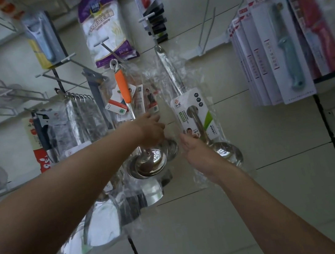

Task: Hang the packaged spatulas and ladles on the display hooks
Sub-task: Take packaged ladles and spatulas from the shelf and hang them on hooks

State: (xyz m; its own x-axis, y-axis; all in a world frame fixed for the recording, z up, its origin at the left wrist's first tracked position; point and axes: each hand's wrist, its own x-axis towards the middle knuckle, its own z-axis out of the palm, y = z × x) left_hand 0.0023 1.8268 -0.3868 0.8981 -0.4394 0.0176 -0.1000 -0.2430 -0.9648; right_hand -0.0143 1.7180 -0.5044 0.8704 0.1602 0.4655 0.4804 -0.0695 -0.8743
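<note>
At frame centre, the left hand [151, 129] grips the orange-handled ladle [138, 131] hanging from a hook [104, 46]. The right hand [197, 150], fingers relaxed, touches the bagged steel ladle [194, 109] just right of centre.

The purple and white bag [104, 24] on a hook shows "50" near its bottom edge. Other print on it, on the ladle card [193, 113] and on the knife cards [263, 44], is too blurred to read.
</note>
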